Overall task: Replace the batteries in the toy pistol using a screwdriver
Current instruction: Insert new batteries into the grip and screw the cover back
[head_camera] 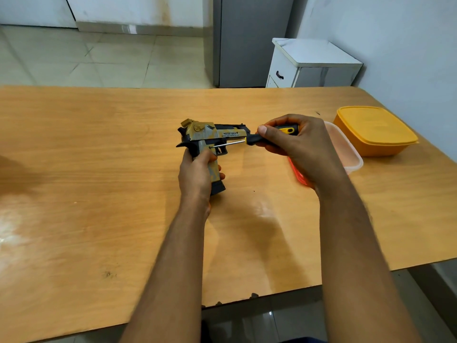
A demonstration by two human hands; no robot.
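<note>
The tan and grey plastic toy pistol (210, 138) is gripped by its handle in the left hand (197, 174), above the wooden desk (99, 169). The black and yellow screwdriver (259, 138) is gripped in the right hand (296, 144), its tip touching the handle. The pistol looks light, hard and best held there.

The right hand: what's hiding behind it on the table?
Behind the right hand lies a clear container with an orange-red edge, mostly covered by hand and wrist. Its contents cannot be seen. An orange lidded box sits beyond.
</note>
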